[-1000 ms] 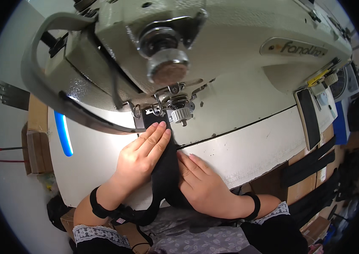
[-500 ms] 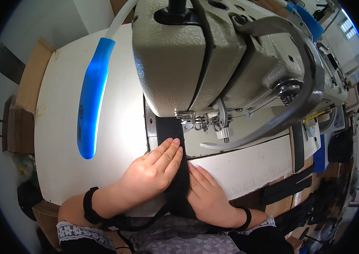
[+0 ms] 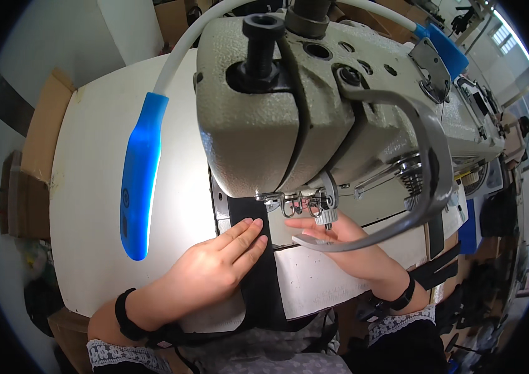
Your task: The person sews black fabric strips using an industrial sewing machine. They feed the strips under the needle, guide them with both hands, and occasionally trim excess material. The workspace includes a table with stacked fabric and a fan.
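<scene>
A long black fabric strip point(image 3: 259, 283) runs from the table's near edge up under the head of a grey-green sewing machine point(image 3: 252, 131). My left hand point(image 3: 214, 265) lies flat on the strip's left side, fingers stretched out and their tips pressing the cloth just short of the presser foot area. To the right of the strip, my right hand point(image 3: 345, 243) reaches in beside the needle area, fingers extended and apart, holding nothing visible. The white ribbed knob point(image 3: 325, 217) and the curved metal lever point(image 3: 402, 218) cover part of that hand.
A blue lamp point(image 3: 141, 181) on a white flexible neck hangs left of the machine, lighting the white table point(image 3: 90, 206). A cardboard box point(image 3: 49, 124) stands past the table's left edge. Black fabric pieces point(image 3: 436, 265) lie at the right.
My right hand has left the strip's near right side and moved forward to the needle area. My left hand stays on the strip. The view has tilted, showing more of the machine's top.
</scene>
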`<state>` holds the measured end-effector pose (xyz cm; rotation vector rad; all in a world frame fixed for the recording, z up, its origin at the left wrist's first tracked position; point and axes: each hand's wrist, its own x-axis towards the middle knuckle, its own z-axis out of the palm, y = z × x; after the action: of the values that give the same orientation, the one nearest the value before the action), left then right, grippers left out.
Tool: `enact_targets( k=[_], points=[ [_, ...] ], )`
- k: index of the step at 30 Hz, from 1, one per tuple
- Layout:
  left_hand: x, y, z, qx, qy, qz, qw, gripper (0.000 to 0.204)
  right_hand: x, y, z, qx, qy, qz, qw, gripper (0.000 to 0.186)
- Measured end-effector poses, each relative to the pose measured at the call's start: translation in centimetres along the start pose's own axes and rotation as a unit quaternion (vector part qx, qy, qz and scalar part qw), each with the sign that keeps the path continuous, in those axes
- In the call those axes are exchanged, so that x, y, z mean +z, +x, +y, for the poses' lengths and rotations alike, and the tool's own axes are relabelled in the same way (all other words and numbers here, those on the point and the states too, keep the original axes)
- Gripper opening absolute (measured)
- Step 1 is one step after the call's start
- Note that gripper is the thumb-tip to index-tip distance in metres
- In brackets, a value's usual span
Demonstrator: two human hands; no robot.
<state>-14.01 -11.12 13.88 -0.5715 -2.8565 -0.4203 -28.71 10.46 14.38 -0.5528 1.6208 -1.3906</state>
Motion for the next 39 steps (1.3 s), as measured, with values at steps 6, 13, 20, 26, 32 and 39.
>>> enact_targets(
  k=[6,13,20,26,32,39],
  points=[
    [-1.6,-0.5,-3.2,-0.008,-0.253,-0.078,0.964,0.058,-2.8,3.3,3.5,-0.052,0.17,-0.049,0.983,0.039],
    [0.9,0.7,1.6,0.048,0.066,0.003,0.997,0.043,-3.1,4.1,1.5,0.009,0.236,-0.048,0.97,0.024],
    [6.3,6.6,6.6,-0.036,0.284,0.007,0.958,0.042,-0.9,-2.1,-3.3,-0.173,-0.356,0.039,0.917,0.035],
    [11.6,10.1,5.3,-0.057,0.164,0.212,0.962,0.021,0.9,-1.2,-1.9,-0.373,-0.552,0.152,0.73,0.036],
    [3.8,2.0,0.7,-0.011,0.152,0.07,0.986,0.04,-1.3,0.0,2.7,-0.348,-0.651,0.099,0.668,0.05],
    [1.2,-0.2,-1.8,-0.105,0.134,0.096,0.981,0.045,1.4,0.3,0.7,-0.257,-0.687,0.129,0.667,0.045]
  ],
)
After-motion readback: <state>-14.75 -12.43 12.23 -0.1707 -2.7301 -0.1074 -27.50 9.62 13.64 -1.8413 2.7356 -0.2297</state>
